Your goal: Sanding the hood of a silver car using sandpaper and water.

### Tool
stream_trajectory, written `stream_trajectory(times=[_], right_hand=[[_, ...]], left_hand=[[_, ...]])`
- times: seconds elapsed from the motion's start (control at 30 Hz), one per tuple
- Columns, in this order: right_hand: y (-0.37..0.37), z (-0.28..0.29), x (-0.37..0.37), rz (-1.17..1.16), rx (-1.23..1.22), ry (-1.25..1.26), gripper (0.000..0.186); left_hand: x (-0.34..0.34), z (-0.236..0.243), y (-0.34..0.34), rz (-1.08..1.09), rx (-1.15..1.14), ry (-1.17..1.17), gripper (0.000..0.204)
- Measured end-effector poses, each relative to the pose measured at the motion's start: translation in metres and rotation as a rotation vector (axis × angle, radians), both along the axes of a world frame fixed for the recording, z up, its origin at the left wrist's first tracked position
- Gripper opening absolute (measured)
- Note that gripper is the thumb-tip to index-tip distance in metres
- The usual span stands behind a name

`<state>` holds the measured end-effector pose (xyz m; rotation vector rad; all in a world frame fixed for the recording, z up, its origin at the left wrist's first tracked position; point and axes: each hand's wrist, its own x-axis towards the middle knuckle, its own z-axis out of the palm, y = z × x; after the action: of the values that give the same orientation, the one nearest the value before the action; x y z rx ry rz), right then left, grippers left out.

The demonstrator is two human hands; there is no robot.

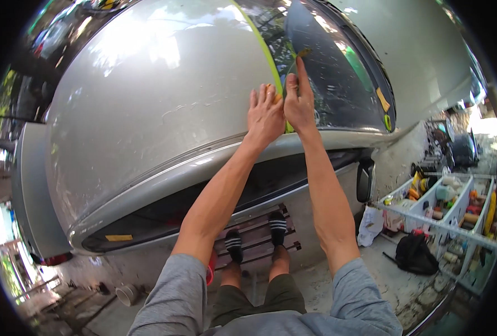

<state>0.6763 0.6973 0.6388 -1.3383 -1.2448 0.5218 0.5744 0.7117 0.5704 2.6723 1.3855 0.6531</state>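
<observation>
A silver car's roof (164,84) lies before me. A strip of yellow-green masking tape (262,42) runs along its edge beside the dark windshield (338,73). My left hand (266,117) presses down on the roof next to the tape, its fingers over a small orange-yellow piece (270,87), mostly hidden, perhaps folded sandpaper. Close beside it, my right hand (300,106) rests at the windshield's edge. Its index finger is stretched out over the glass and the thumb stands apart; the remaining fingers are mostly hidden. A small yellow-brown bit (305,52) shows at that fingertip.
An orange piece (383,99) and a green tape roll (387,122) lie by the windshield's near corner. The side mirror (365,180) juts out below. My feet stand on a slatted bench (254,238). At right are a divided white rack (456,204) and a black bag (414,255).
</observation>
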Motion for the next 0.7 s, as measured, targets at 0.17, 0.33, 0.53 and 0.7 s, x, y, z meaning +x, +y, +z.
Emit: stream_trajectory(times=[0.17,0.33,0.53,0.7], right_hand=[[0.014,-0.004,0.013,0.005,-0.041,-0.027,0.051],[0.030,0.002,0.014,0.066,-0.190,0.072,0.053],[0.027,-0.007,0.035,0.034,-0.177,0.059,0.056],[0.030,-0.027,0.045,-0.080,0.006,0.016,0.055]], left_hand=[[-0.148,0.036,-0.018,0.393,0.223,-0.009,0.036],[-0.310,0.034,-0.020,0.949,0.236,0.066,0.036],[-0.104,0.026,-0.004,0.467,0.239,-0.044,0.022],[-0.024,0.021,-0.053,0.255,0.005,-0.073,0.032]])
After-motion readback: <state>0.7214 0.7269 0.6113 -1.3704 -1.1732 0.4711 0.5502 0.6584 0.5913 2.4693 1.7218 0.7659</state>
